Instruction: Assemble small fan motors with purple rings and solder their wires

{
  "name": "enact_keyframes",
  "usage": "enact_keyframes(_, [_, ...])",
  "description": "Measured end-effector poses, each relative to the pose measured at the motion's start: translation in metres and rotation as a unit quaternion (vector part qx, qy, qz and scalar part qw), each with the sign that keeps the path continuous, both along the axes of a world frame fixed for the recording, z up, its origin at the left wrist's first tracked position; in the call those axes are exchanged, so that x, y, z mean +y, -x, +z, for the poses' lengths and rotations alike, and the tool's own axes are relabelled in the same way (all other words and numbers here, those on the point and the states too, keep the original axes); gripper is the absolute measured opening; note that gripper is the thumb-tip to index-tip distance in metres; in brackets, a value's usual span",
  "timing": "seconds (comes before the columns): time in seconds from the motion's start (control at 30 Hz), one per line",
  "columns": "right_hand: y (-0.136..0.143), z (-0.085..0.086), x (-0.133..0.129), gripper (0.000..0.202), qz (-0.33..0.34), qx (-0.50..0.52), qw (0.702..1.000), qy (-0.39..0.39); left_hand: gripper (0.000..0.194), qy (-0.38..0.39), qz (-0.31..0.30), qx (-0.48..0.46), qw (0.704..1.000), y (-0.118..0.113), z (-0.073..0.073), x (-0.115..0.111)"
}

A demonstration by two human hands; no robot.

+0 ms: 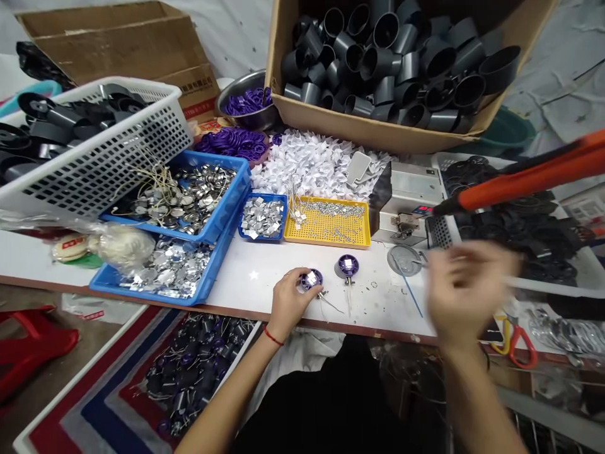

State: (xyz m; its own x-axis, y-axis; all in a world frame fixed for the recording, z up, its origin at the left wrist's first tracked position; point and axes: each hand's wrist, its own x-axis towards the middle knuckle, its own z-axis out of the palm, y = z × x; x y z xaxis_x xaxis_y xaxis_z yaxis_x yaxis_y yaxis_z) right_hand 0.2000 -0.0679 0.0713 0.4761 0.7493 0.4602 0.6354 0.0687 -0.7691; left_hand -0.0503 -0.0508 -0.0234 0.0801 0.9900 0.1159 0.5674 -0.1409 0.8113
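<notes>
Fingers of your left hand (289,304) close around one purple cup (305,284) near the front edge of the counter (253,290), seemingly to steady it with its open face turned up toward you. A second purple cup (339,271) sits just to its right, and the yellow tray (326,242) of small metal pieces (333,209) lies behind, likely for easy reach. Your right hand (467,296) is blurred below the orange tool (529,173), so how far its fingers open and whether they hold anything cannot be told.
</notes>
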Motion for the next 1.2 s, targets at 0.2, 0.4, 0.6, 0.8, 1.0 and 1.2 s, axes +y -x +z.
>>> enact_keyframes(0.2, [0.094,-0.099,-0.035,0.016,0.228,-0.065,0.933,0.271,0.036,-0.023,0.000,-0.016,1.000,0.000,-0.012,-0.007])
enact_keyframes(0.4, [0.092,-0.108,-0.038,0.018,0.259,-0.036,0.925,0.274,0.036,-0.057,-0.003,-0.004,0.998,0.000,-0.014,-0.008])
enact_keyframes(0.6, [0.044,-0.079,-0.050,0.022,0.126,-0.127,0.967,0.179,0.021,-0.142,-0.003,0.008,0.990,0.003,-0.019,-0.003])
enact_keyframes(0.8, [-0.048,-0.072,-0.072,0.073,-0.067,-0.180,0.922,0.335,0.015,-0.174,-0.002,0.041,0.984,-0.005,-0.018,0.007])
enact_keyframes(1.0, [-0.042,-0.076,-0.045,0.027,-0.028,-0.091,0.980,0.172,0.011,-0.223,-0.016,0.077,0.972,-0.009,-0.020,0.006])
enact_keyframes(1.2, [-0.051,-0.069,-0.001,0.033,0.049,-0.210,0.971,0.102,0.013,-0.267,-0.026,0.065,0.961,-0.007,-0.027,0.005])
